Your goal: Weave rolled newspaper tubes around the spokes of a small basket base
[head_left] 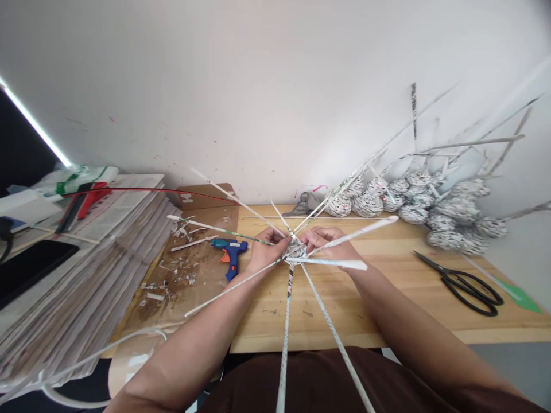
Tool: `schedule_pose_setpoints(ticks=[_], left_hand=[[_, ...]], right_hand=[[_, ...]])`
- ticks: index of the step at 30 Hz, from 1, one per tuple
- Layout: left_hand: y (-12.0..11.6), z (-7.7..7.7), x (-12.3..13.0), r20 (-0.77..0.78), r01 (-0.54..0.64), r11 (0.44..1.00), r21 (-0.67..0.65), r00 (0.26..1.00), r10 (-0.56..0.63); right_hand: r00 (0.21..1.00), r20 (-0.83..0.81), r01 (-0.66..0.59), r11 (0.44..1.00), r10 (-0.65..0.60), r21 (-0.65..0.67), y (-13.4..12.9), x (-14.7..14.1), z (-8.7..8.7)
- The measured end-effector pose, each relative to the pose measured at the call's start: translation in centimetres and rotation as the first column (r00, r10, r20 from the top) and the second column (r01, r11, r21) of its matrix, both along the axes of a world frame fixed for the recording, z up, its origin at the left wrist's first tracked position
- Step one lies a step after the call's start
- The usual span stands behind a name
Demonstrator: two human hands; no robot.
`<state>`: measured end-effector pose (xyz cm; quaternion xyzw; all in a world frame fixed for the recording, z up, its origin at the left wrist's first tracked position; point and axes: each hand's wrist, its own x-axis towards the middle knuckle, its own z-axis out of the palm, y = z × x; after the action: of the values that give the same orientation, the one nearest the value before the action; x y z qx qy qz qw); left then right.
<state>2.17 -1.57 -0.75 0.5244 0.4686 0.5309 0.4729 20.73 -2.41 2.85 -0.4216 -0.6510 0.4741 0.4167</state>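
Note:
A small woven paper piece (295, 250) is held between both hands above the wooden table, with several long rolled-paper strips radiating from it in all directions. My left hand (272, 248) grips its left side, fingers curled and thumb pressed near the centre. On the right side, my right hand (322, 240) pinches the weave close to the base of the strips. Two strips point down toward my body, and others reach up toward the wall. Left of my left hand lies a blue glue gun (232, 255) on brown cardboard.
Black scissors (469, 287) lie at the right of the wooden table (344, 310). Woven paper balls (415, 201) with protruding strips are piled at the back right. Stacked paper (99, 269), a black phone (37, 269) and a red-handled tool (92, 198) are at left. Paper scraps litter the cardboard (150, 315).

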Motion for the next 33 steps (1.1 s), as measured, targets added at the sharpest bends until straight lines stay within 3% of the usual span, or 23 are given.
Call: schedule_pose_setpoints(ticks=[2, 4, 7, 12, 19, 25, 29, 33], left_hand=[[0.0, 0.0, 0.0, -0.010, 0.017, 1.000, 0.010, 1.000, -0.017], [0.0, 0.0, 0.0, -0.021, 0.028, 0.999, 0.019, 0.999, -0.027], [-0.1, -0.1, 0.2, -0.040, 0.037, 0.999, 0.021, 0.999, -0.036], [-0.5, 0.0, 0.3, -0.034, 0.067, 0.998, 0.006, 0.997, -0.067], [-1.1, 0.4, 0.3, -0.077, 0.113, 0.993, -0.019, 0.990, -0.114], [-1.0, -0.1, 0.5, 0.104, 0.140, 0.988, -0.066, 0.986, -0.133], [-0.9, 0.1, 0.7, 0.191, 0.132, 0.991, -0.033, 0.974, -0.123], [-1.1, 0.6, 0.7, 0.165, 0.109, 0.994, -0.001, 0.980, -0.108]], right_hand=[[0.999, 0.045, 0.015, 0.997, -0.012, -0.073, -0.1, 0.0, 0.2], [0.993, 0.120, 0.015, 0.998, -0.008, -0.063, -0.2, 0.1, 0.2], [0.954, 0.297, 0.007, 0.991, -0.047, 0.134, -0.6, 0.2, 0.1], [0.883, 0.449, -0.068, 0.908, -0.138, 0.413, -1.3, -0.6, -0.4], [0.893, 0.304, 0.176, 0.879, -0.332, 0.443, -1.5, -2.1, -1.7], [0.902, -0.075, 0.430, 0.862, -0.426, 0.268, -1.6, -2.3, -1.5], [0.862, -0.303, 0.463, 0.874, -0.406, 0.148, -1.6, -2.6, -0.9], [0.840, -0.372, 0.458, 0.884, -0.396, 0.095, -1.8, -2.8, -0.2]])
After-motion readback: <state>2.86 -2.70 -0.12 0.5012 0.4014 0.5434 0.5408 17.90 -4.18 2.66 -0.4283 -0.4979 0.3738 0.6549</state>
